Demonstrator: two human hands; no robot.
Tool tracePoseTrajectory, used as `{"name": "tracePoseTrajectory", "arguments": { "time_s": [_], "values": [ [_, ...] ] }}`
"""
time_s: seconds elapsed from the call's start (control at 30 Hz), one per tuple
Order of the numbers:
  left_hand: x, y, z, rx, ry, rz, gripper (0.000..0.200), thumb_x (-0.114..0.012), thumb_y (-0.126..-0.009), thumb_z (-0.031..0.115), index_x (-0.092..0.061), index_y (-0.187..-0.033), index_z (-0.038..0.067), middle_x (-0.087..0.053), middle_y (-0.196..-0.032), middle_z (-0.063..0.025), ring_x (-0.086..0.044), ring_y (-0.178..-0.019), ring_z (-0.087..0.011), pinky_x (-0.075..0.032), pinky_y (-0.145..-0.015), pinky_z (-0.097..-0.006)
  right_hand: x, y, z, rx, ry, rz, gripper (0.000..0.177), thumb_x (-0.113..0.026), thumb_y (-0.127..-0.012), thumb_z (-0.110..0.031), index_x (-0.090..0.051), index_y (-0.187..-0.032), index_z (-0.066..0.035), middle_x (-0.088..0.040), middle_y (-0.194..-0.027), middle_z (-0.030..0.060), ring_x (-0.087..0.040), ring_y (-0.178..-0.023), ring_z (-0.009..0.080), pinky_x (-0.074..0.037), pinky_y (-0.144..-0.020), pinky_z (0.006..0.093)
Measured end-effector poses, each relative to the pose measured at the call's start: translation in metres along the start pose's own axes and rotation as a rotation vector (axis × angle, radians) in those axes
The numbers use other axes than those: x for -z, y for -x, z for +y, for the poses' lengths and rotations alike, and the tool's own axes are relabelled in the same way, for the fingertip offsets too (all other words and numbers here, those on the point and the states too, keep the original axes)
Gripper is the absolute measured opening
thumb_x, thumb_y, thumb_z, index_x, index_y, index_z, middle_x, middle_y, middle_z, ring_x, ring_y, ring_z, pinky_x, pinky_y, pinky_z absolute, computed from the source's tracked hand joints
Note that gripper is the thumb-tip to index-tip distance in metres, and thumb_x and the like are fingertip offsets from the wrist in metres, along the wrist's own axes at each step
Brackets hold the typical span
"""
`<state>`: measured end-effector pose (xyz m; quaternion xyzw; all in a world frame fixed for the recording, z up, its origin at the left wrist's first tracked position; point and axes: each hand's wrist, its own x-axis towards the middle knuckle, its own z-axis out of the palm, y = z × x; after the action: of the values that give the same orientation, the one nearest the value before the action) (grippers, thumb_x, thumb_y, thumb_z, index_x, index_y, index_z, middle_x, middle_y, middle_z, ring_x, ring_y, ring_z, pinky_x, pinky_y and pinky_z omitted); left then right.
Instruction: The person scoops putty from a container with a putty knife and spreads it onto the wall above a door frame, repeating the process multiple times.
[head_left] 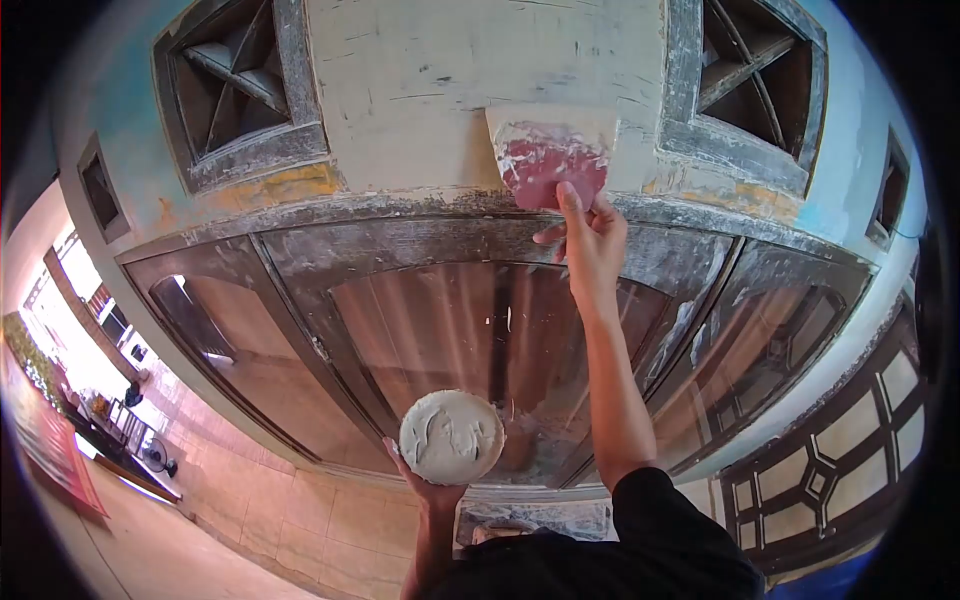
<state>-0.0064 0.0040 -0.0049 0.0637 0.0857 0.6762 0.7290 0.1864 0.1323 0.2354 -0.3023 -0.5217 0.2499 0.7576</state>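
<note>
My right hand is raised and pinches a red plastic putty scraper, thumb on its near face. White putty is smeared over the scraper, whose broad edge meets the wall above the window frame. That wall surface is pale, with dark scratches and streaks. Lower down, my left hand supports a round container of putty from below and at its left side. Grooves mark the creamy putty inside. Most of the left fingers are hidden behind the container.
Just under the scraper runs a worn wooden window frame with glass panes. Vent openings with crossed bars flank the wall patch. A patterned panel stands at right. Tiled floor and a fan lie to the left.
</note>
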Motion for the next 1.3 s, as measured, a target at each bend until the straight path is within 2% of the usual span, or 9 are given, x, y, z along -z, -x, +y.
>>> {"name": "tracePoseTrajectory", "arguments": {
  "time_s": [0.2,0.33,0.4,0.53,0.63,0.77,0.87,1.13,1.3],
  "values": [
    [0.010,-0.006,-0.004,-0.013,0.055,0.007,0.072,-0.041,-0.082,0.068,-0.048,-0.128,0.014,-0.046,-0.133,-0.0075,-0.043,-0.119,-0.0313,-0.033,-0.101,-0.0532,0.030,0.051,0.058,-0.244,-0.008,-0.034,0.028,-0.060,-0.089,-0.027,-0.063,-0.095,0.000,-0.065,-0.077,0.0065,-0.063,-0.051,0.0133,-0.032,-0.030,0.0193],
    [0.005,-0.006,-0.009,-0.031,-0.007,0.003,0.072,-0.041,-0.082,0.068,-0.048,-0.129,0.013,-0.046,-0.133,-0.0076,-0.043,-0.119,-0.0314,-0.033,-0.101,-0.0535,0.036,0.049,0.035,-0.183,-0.080,-0.040,0.027,-0.060,-0.089,-0.027,-0.062,-0.096,-0.001,-0.064,-0.074,0.0048,-0.063,-0.052,0.0131,-0.033,-0.031,0.0191],
    [0.011,-0.011,-0.012,-0.045,-0.036,0.015,0.073,-0.040,-0.082,0.069,-0.048,-0.128,0.013,-0.046,-0.133,-0.0077,-0.042,-0.120,-0.0316,-0.032,-0.101,-0.0528,0.023,0.019,0.008,-0.027,-0.086,0.000,0.025,-0.060,-0.090,-0.027,-0.062,-0.094,-0.002,-0.062,-0.070,0.0029,-0.063,-0.052,0.0126,-0.033,-0.031,0.0190],
    [0.001,-0.008,-0.017,0.020,0.007,0.007,0.073,-0.039,-0.082,0.069,-0.048,-0.128,0.012,-0.046,-0.132,-0.0079,-0.042,-0.119,-0.0319,-0.033,-0.101,-0.0518,0.022,-0.007,0.015,-0.046,-0.024,0.003,0.024,-0.056,-0.092,-0.024,-0.059,-0.096,0.000,-0.066,-0.080,0.0060,-0.064,-0.054,0.0135,-0.035,-0.033,0.0202],
    [0.006,-0.008,-0.018,0.007,0.012,0.026,0.073,-0.039,-0.083,0.069,-0.049,-0.128,0.012,-0.046,-0.132,-0.0082,-0.043,-0.119,-0.0323,-0.033,-0.101,-0.0513,0.043,0.025,0.052,-0.214,0.080,0.014,0.029,-0.060,-0.089,-0.029,-0.060,-0.100,-0.002,-0.064,-0.077,0.0051,-0.063,-0.051,0.0124,-0.033,-0.031,0.0193],
    [0.005,-0.008,-0.020,0.010,0.017,0.048,0.073,-0.038,-0.083,0.068,-0.048,-0.128,0.012,-0.046,-0.132,-0.0085,-0.043,-0.118,-0.0325,-0.034,-0.100,-0.0516,0.052,0.038,0.053,-0.149,-0.017,0.010,0.029,-0.059,-0.090,-0.029,-0.060,-0.099,-0.002,-0.064,-0.077,0.0052,-0.062,-0.050,0.0128,-0.033,-0.030,0.0199],
    [0.003,-0.008,-0.021,0.027,0.012,0.024,0.073,-0.038,-0.083,0.069,-0.049,-0.128,0.012,-0.046,-0.132,-0.0086,-0.044,-0.118,-0.0324,-0.034,-0.100,-0.0521,0.031,0.009,0.008,-0.031,-0.039,0.046,0.028,-0.060,-0.090,-0.028,-0.060,-0.098,-0.001,-0.064,-0.080,0.0060,-0.062,-0.050,0.0136,-0.033,-0.030,0.0200],
    [0.005,-0.006,-0.024,0.043,0.051,0.011,0.073,-0.038,-0.083,0.069,-0.048,-0.128,0.013,-0.046,-0.132,-0.0086,-0.044,-0.118,-0.0325,-0.035,-0.099,-0.0529,0.047,0.036,0.047,-0.176,-0.023,0.020,0.023,-0.059,-0.090,-0.023,-0.060,-0.099,-0.002,-0.067,-0.084,0.0093,-0.062,-0.050,0.0138,-0.031,-0.029,0.0193],
    [0.010,-0.007,-0.023,0.042,0.015,-0.006,0.075,-0.038,-0.082,0.070,-0.048,-0.129,0.013,-0.046,-0.132,-0.0085,-0.043,-0.119,-0.0325,-0.035,-0.099,-0.0527,0.033,0.009,0.019,-0.070,-0.030,0.047,0.025,-0.059,-0.091,-0.025,-0.060,-0.098,-0.001,-0.068,-0.086,0.0106,-0.062,-0.050,0.0137,-0.031,-0.030,0.0196]
  ]
}}
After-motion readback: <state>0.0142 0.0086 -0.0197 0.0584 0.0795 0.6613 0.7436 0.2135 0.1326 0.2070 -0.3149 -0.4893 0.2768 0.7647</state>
